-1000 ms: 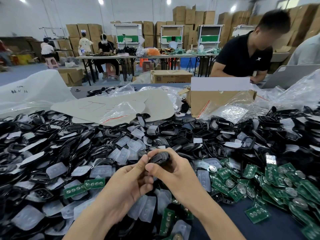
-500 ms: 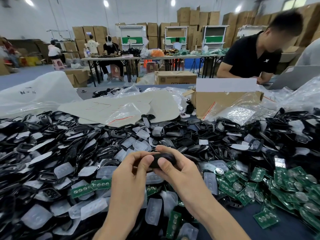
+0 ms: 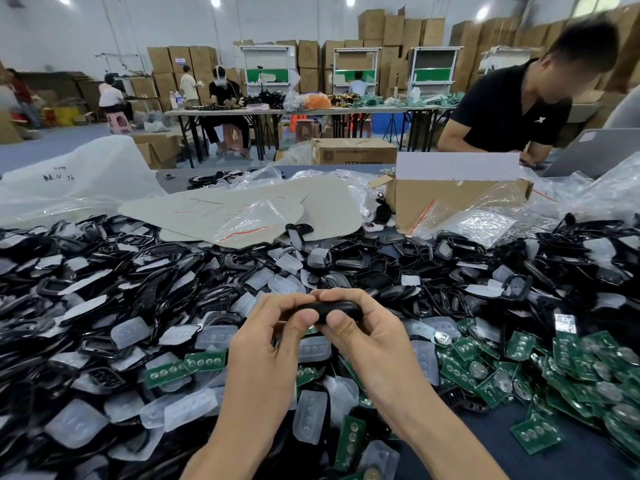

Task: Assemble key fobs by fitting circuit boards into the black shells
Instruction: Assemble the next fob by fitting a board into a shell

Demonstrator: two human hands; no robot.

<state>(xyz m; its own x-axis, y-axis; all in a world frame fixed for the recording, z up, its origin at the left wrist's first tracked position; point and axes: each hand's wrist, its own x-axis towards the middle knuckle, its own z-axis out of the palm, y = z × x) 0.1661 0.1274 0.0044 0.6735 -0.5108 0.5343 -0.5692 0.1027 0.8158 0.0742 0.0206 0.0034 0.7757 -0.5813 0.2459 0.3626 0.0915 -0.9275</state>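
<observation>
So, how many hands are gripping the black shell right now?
2. The left hand pinches its left end between thumb and fingers; the right hand holds its right end. The black shell shows between them, partly covered by fingers.

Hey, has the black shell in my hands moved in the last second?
No. The black shell keeps its place just left of the silver disc; only the camera view shifted.

blk shells, green circuit boards w/ silver dots, clear-white pads, brown box.
</observation>
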